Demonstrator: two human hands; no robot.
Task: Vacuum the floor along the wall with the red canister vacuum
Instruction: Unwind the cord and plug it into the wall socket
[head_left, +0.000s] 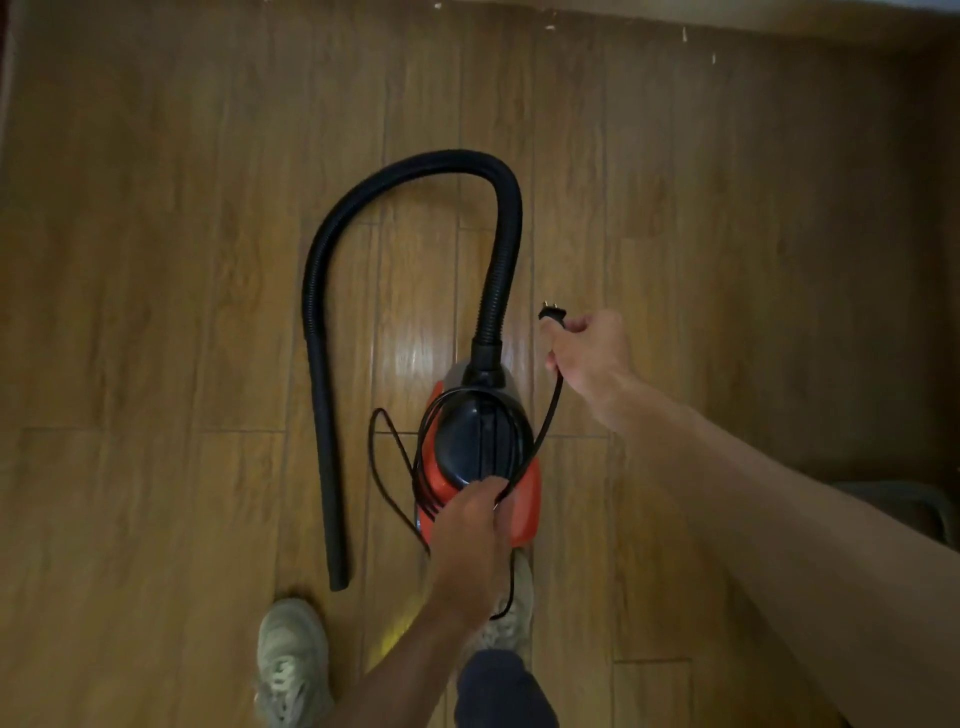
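1. Position: red canister vacuum (467, 441) sits on the wood floor (156, 312), its hose (405, 171) arching from its front and round to its left side.
2. Left hand (467, 525) grips cord (550, 415) coils at the vacuum's rear. Right hand (592, 353), just right of the hose socket, pinches the cord behind the plug (548, 314).
3. Risk: loops lie draped over the vacuum's top; pulling the plug end away could snag them and drag or tip it.
4. Risk: slack trails behind the vacuum by the shoe (522, 577); a step could catch it.
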